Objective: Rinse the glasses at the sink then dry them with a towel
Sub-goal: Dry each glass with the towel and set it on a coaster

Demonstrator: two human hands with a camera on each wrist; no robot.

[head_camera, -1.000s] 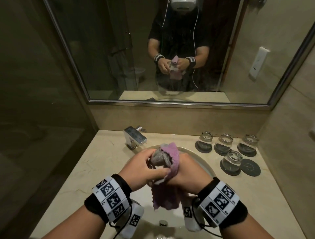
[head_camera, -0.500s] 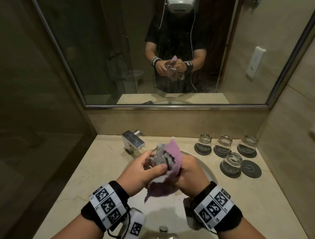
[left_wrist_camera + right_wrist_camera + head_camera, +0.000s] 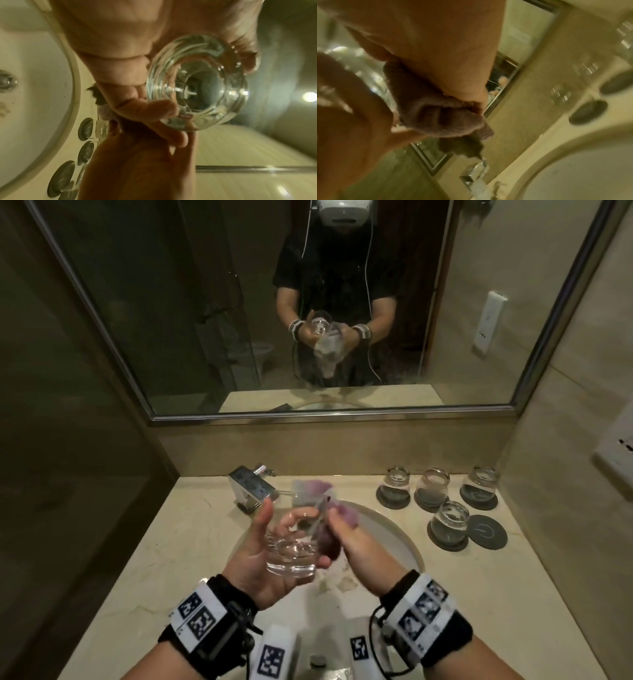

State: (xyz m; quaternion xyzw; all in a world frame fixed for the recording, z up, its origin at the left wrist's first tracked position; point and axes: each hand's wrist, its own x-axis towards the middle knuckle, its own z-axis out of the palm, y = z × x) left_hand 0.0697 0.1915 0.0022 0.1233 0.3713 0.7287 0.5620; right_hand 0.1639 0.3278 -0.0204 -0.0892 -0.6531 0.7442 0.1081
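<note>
Above the sink, my left hand grips a clear tumbler, which is tilted so its thick base faces me. In the left wrist view the tumbler shows base-on, with the left hand's fingers curled round its side. My right hand holds a bunched purple towel right beside the glass's rim. The right wrist view shows the towel pinched under the thumb. Whether the towel touches the glass I cannot tell.
Several glasses stand upside down on dark coasters at the counter's right, and one coaster is bare. A chrome faucet sits behind the sink on the left. The mirror and side walls close in the counter.
The towel was wrapped over the glass between both hands. Now the glass is uncovered in the left hand, and the right hand has drawn the towel off to the right.
</note>
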